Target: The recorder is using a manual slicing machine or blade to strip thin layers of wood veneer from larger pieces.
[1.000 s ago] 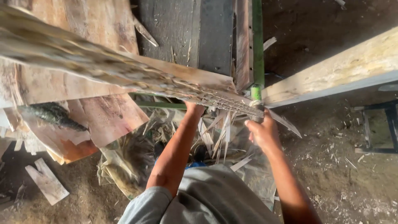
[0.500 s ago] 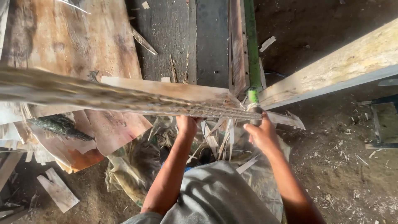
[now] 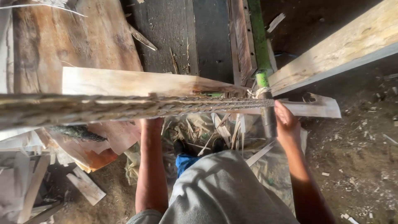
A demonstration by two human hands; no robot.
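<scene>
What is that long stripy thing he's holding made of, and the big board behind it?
The long strip looks like rough split bamboo or wood: pale, fibrous, ragged-edged. The board looks like raw sawn wood, unpainted, with grain showing. The right hand grips a grey, dull post, maybe metal.

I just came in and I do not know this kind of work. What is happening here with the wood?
A person stands over a long rough wooden plank and looks down along it. The left hand reaches under the plank's edge; the fingers are hidden. The right hand rests at the plank's far end, beside a dark upright bar with a green upper part. A paler board lies beneath. Wood splinters and offcuts cover the dirt floor.
</scene>
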